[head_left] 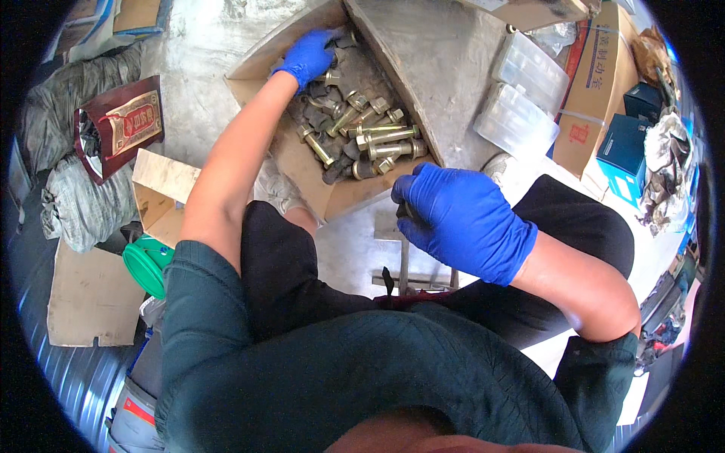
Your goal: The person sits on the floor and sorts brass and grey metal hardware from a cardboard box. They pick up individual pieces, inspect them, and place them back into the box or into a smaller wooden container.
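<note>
A cardboard box [302, 151] on the floor before me holds several gold-coloured flanged bolts [385, 137] mixed with dark grey pieces. My left hand [308, 57], in a blue glove, reaches into the far left part of this box. One finger stretches out toward the far corner, and the other fingertips are partly hidden among the pieces. Near the front right edge of the box, my right hand [464, 219], also gloved in blue, is curled closed. A dark bit [408, 215] shows between its fingers, too covered to name.
Two clear plastic cases [521, 113] lie right of the box, beside a tall carton [600, 83] and blue boxes [627, 147]. On the left are a dark red bag [121, 128], a small open carton [162, 192], a green lid [143, 266] and flat cardboard [91, 302].
</note>
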Motion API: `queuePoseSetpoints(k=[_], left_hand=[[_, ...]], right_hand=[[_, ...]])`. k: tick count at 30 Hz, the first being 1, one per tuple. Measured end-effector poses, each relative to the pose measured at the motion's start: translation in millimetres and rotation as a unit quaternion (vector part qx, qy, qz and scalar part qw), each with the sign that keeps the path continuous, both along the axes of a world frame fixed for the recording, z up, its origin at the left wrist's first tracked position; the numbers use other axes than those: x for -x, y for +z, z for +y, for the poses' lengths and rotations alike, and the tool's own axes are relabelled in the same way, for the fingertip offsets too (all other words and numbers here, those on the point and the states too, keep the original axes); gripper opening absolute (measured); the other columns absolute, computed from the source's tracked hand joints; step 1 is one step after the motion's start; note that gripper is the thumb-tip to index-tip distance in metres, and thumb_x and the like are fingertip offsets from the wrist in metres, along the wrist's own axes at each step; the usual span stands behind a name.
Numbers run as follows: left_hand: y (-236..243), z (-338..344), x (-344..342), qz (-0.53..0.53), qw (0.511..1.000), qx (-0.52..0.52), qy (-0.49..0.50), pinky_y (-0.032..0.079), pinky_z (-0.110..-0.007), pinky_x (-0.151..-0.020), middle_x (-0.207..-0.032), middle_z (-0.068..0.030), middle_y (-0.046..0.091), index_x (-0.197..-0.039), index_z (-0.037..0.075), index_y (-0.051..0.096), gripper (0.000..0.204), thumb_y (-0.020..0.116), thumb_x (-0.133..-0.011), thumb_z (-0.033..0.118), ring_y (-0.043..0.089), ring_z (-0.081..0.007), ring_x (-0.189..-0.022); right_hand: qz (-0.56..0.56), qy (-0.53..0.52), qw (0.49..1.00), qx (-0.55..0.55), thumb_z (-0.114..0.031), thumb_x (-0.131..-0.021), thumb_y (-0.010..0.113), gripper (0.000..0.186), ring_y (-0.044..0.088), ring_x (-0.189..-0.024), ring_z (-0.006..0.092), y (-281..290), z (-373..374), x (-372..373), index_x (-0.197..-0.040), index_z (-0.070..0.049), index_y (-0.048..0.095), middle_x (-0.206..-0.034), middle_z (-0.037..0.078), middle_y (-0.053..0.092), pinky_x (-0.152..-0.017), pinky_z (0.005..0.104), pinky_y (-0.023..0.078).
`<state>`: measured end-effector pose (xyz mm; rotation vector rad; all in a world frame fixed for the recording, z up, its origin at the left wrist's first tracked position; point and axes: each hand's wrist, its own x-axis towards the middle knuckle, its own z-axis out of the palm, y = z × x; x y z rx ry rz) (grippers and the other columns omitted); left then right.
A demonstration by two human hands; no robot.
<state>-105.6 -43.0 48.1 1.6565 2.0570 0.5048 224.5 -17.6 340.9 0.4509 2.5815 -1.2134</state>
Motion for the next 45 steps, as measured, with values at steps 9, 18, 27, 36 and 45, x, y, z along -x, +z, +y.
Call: queuePoseSetpoints(k=[9, 18, 27, 36, 45], left_hand=[[-1, -44, -68, 0.354, 0.885, 0.022, -0.301, 0.046, -0.044, -0.091, -0.093, -0.007, 0.071, -0.093, 0.014, 0.071, 0.015, 0.059, -0.085, 0.017, 0.066, -0.0268, -0.094], [16, -40, -60, 0.297, 0.908, 0.044, -0.292, 0.049, -0.041, -0.086, -0.092, -0.0091, 0.069, -0.091, 0.012, 0.068, 0.014, 0.056, -0.086, 0.012, 0.066, -0.0264, -0.093], [10, -32, -29, 0.068, 0.984, 0.072, -0.145, 0.047, -0.047, -0.098, -0.12, -0.024, 0.062, -0.126, 0.004, 0.059, 0.044, 0.057, -0.098, 0.037, 0.059, -0.0416, -0.112], [16, -18, -13, -0.001, 0.998, -0.052, 0.02, 0.05, -0.045, -0.093, -0.116, -0.02, 0.066, -0.123, 0.008, 0.063, 0.038, 0.061, -0.095, 0.034, 0.062, -0.0398, -0.107], [0, -99, -74, 0.187, 0.946, 0.171, -0.203, 0.056, -0.048, -0.067, -0.098, -0.0204, 0.068, -0.106, 0.01, 0.066, 0.021, 0.057, -0.09, 0.019, 0.07, -0.0368, -0.082]], right_hand=[[0.013, 0.009, 1.0, 0.014, -0.017, -0.082, 0.07, 0.024, 0.066, -0.078, 0.0358, -3, -4, 2, -0.103, -0.008, 0.062, -0.091, 0.014, 0.063, -0.067, 0.0446, 0.054], [0.0, -0.005, 1.0, 0.007, -0.018, -0.081, 0.07, 0.025, 0.066, -0.08, 0.0353, -3, 1, -1, -0.103, -0.009, 0.062, -0.091, 0.014, 0.063, -0.069, 0.0441, 0.054], [-0.005, 0.007, 1.0, -0.005, -0.018, -0.082, 0.07, 0.025, 0.066, -0.077, 0.0354, -3, 2, 1, -0.103, -0.009, 0.062, -0.09, 0.014, 0.062, -0.066, 0.0443, 0.053], [-0.009, 0.007, 1.0, -0.004, -0.018, -0.082, 0.071, 0.025, 0.066, -0.078, 0.036, -5, -1, 1, -0.104, -0.01, 0.062, -0.09, 0.015, 0.063, -0.066, 0.0451, 0.053], [-0.002, -0.001, 1.0, 0.013, -0.017, -0.081, 0.071, 0.025, 0.067, -0.079, 0.0367, -5, -3, 3, -0.103, -0.009, 0.062, -0.09, 0.015, 0.063, -0.068, 0.0454, 0.054]])
